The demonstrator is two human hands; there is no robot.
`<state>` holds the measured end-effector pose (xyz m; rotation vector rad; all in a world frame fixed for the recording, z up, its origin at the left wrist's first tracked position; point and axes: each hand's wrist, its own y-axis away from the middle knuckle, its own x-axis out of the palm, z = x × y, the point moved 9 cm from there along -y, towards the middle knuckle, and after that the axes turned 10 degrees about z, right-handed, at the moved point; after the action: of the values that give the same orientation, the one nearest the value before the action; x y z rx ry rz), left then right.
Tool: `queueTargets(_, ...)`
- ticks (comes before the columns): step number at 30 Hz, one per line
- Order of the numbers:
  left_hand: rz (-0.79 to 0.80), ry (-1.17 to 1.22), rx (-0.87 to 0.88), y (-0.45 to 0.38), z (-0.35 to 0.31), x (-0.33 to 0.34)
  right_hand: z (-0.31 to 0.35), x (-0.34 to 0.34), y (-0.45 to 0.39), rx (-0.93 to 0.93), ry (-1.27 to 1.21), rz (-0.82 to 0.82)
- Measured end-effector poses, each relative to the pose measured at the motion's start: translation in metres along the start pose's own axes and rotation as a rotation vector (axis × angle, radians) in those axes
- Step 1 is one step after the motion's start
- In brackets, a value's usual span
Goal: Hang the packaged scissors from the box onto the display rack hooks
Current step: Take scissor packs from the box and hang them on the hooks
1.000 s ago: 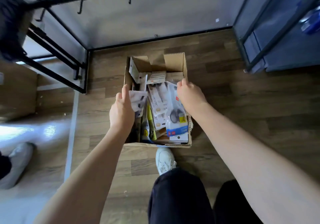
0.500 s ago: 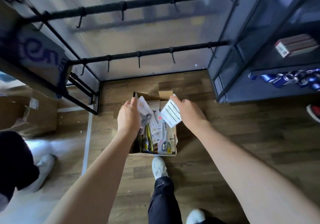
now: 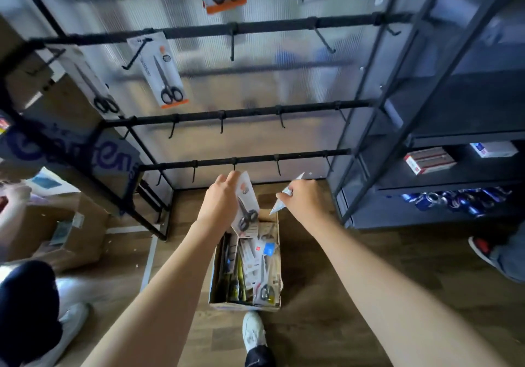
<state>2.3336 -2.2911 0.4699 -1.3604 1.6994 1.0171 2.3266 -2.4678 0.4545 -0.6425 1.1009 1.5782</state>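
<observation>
Hands are up out of the box (image 3: 274, 255) now, each with a pack, where a second ago we were still digging down among the stock. Our left hand (image 3: 223, 203) grips a scissors pack (image 3: 246, 210) with black handles showing, fingers curled round its edge, held just under the lowest bar (image 3: 244, 160). Our right hand (image 3: 305, 199) pinches a second pack (image 3: 285, 196), seen edge-on, so we can't tell what's inside it. The view has tilted up too, so the whole rack is in sight, which looks like the picking step is done and hanging is next.

Counts, as far as we can make out:
- 2 packs in hand, one per hand
- 2 packs hanging on the top bar (image 3: 270, 26), at the left: one pale (image 3: 92, 82), one with an orange strip (image 3: 163, 71)
- 3 more packs higher up, cut off by the frame edge
- 3 full bars in view, the middle bar (image 3: 255, 112) and lowest one with bare hooks only
- roughly 4 to 5 hooks per bar, blur makes it hard to be sure
- a heap of packs left in the box, too jumbled to count

Plenty of free hooks, so we'd guess the lowest bar gets these two.
</observation>
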Motion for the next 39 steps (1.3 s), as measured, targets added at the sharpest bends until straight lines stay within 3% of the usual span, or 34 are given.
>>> queueTargets(4, -0.045, 0.07, -0.044, 0.002, -0.009, -0.03, 0.013, -0.033, 0.011, -0.007, -0.049, -0.105)
queueTargets(9, -0.083, 0.133, -0.047, 0.001, -0.026, -0.054, 0.012, -0.055, 0.013, 0.034, -0.192, -0.069)
queueTargets(15, -0.151, 0.325, -0.057, -0.014, -0.046, -0.089, 0.021, -0.094, -0.001, 0.077, -0.01, -0.068)
queueTargets(18, -0.257, 0.533, -0.082, -0.021, -0.046, -0.114, 0.027, -0.114, -0.006, 0.091, 0.078, -0.171)
queueTargets(24, -0.438, 0.685, 0.039, -0.031, -0.062, -0.157, 0.039, -0.165, 0.0, 0.093, 0.122, -0.395)
queueTargets(30, -0.427, 0.931, 0.15, -0.057, -0.065, -0.18, 0.052, -0.196, -0.009, 0.085, 0.07, -0.508)
queueTargets(39, -0.412, 0.778, 0.293, -0.086, -0.072, -0.219, 0.074, -0.221, -0.025, -0.055, -0.001, -0.555)
